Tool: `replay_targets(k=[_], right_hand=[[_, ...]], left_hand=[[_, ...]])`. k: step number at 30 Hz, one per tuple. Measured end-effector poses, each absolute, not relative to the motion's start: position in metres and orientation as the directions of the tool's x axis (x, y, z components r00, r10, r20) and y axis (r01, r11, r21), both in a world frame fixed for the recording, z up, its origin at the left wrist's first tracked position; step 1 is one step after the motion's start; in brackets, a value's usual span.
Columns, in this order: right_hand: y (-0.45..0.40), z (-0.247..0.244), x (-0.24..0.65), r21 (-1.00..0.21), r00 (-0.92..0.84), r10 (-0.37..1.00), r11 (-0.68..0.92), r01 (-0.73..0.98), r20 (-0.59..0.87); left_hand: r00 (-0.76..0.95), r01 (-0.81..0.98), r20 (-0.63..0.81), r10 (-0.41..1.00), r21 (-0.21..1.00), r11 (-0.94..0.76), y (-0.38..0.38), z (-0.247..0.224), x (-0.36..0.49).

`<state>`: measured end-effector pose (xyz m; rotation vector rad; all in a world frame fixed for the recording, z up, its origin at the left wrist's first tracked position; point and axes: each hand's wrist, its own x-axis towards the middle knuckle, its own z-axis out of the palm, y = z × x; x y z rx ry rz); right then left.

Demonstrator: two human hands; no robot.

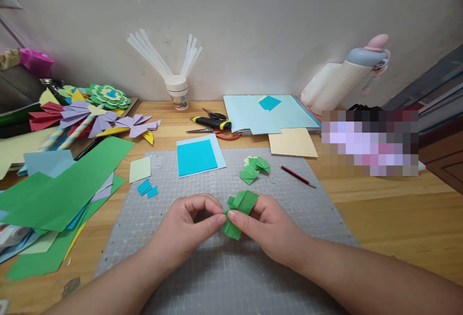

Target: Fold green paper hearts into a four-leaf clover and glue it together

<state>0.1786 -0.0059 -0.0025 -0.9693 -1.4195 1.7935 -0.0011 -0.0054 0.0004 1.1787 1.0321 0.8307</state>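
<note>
Between my hands is a green folded paper (243, 202), creased into several flaps and held just above the grey cutting mat (173, 271). My left hand (195, 221) pinches its left edge with thumb and forefinger. On the other side, my right hand (267, 225) grips it, thumb across the front and the fingers mostly hidden behind. Beyond the hands lie folded green paper pieces (253, 169) with a pale bit at the back. A dark red pencil (298, 176) rests to their right.
Blue square sheets (197, 157), a pale green square (140, 169) and small blue pieces (147, 188) lie on the mat. Green paper strips (72, 189) and paper flowers (108, 97) crowd the left. Behind stand a cup (178, 94) of white sticks, a box cutter (211, 122) and a bottle (347, 76).
</note>
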Motion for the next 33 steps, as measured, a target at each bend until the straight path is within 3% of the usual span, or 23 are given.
replay_targets(k=[14,22,33], right_hand=[[-0.007,-0.001,0.176,-0.987,-0.525,0.844,-0.156,-0.05,-0.107],[-0.004,0.006,0.177,-0.999,-0.545,0.838,-0.043,0.012,-0.043],[-0.003,0.006,0.178,-0.998,-0.551,0.834,-0.054,-0.015,-0.037]], left_hand=[[0.279,0.111,-0.126,0.952,0.989,0.098,-0.011,0.007,0.002],[0.362,0.42,0.005,0.932,0.892,-0.168,-0.017,0.007,0.006],[0.357,0.35,-0.061,0.932,0.934,-0.073,-0.015,0.005,0.005]])
